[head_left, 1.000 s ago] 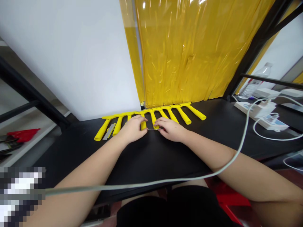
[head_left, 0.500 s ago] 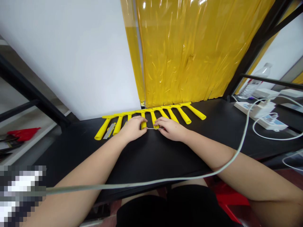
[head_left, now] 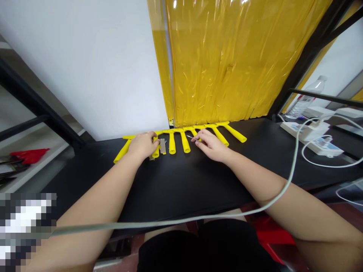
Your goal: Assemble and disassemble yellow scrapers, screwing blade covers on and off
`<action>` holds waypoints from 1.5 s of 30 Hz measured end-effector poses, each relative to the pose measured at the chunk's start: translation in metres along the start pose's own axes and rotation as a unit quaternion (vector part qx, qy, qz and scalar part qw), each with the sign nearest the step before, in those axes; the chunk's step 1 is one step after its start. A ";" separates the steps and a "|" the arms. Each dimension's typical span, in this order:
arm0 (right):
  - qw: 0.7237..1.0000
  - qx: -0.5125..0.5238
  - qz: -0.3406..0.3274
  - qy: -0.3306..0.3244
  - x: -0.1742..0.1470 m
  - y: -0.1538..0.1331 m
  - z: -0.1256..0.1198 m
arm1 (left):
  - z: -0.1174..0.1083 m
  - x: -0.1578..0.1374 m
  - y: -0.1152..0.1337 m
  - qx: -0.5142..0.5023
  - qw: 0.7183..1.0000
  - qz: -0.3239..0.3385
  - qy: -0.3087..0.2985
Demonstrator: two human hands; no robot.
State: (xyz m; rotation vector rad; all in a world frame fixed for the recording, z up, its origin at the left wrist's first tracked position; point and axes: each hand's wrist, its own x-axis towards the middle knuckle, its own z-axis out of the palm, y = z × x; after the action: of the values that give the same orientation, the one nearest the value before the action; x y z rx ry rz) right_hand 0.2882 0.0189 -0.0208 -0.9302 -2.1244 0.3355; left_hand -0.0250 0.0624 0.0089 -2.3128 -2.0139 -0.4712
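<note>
Several yellow T-shaped scraper-like tools (head_left: 172, 143) lie in a row, handles toward me. My left hand (head_left: 141, 146) is over the left part of the row, fingers curled by a yellow handle. What lies under its fingers is hidden. Beside its thumb is a flat grey metal piece with a yellow edge (head_left: 162, 146), and another small piece (head_left: 152, 158) shows below the hand. My right hand (head_left: 211, 145) is closed, pinching a thin metal rod (head_left: 190, 137) whose tip points left, above the right-hand tools.
The tools lie on a black tabletop (head_left: 181, 185). Behind stand a white panel (head_left: 113, 68) and yellow plastic film (head_left: 224, 64). To the right are a power strip (head_left: 317, 139) and a water bottle (head_left: 307, 96). A pale cable (head_left: 198, 216) crosses in front of me.
My hands have moved apart: the left shifted left over the tools, the right slightly right and away from me with the rod. A grey metal piece now shows beside my left thumb.
</note>
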 end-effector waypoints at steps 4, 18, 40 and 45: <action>0.998 0.004 0.016 0.058 0.001 0.016 -0.007 | 0.005 0.000 0.003 0.035 0.998 -0.011 -0.042; 0.996 0.039 0.045 0.071 0.003 0.025 -0.017 | -0.007 -0.001 0.013 0.096 0.990 -0.060 -0.083; 0.903 0.394 0.169 0.029 0.009 -0.043 0.002 | -0.014 -0.067 0.102 -0.355 0.907 0.223 0.039; 0.872 0.422 0.249 0.000 0.021 -0.061 -0.005 | -0.019 -0.061 0.095 -0.354 0.895 0.270 0.041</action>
State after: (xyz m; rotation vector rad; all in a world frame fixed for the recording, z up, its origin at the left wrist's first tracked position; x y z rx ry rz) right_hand 0.2522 -0.0093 0.0247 -0.8915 -1.4315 1.3898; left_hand 0.0567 -0.0154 0.0274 -2.9976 -1.1559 -1.3899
